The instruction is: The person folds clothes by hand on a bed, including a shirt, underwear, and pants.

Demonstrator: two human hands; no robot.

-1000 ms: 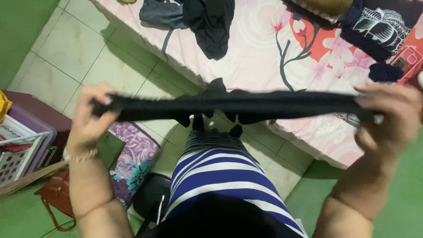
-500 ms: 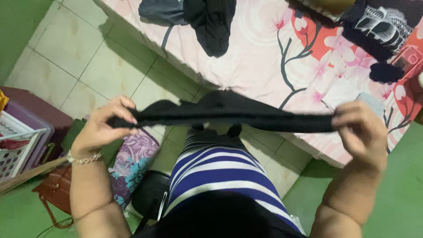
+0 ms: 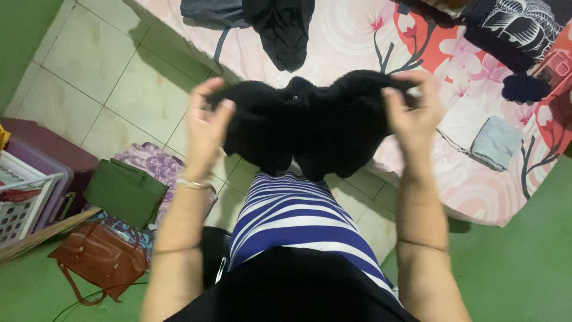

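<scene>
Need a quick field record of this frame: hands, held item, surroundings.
left hand: grips the left edge of the black garment
right hand: grips its right edge
black garment: bunched, held up between both hands, in front of the bed
bed: floral sheet, dark clothes heaped on it, folded pieces near the edge
floor, left: brown bag, green folded cloth, white basket

left hand (image 3: pixel 205 128) grips one end of black garment (image 3: pixel 307 128) | right hand (image 3: pixel 411 107) grips other end | garment bunched, hanging between hands above striped skirt (image 3: pixel 292 217); kind of garment hard to tell | bed (image 3: pixel 351 42) beyond, dark clothes (image 3: pixel 280 27) on it | brown bag (image 3: pixel 98 256) on floor at left
</scene>
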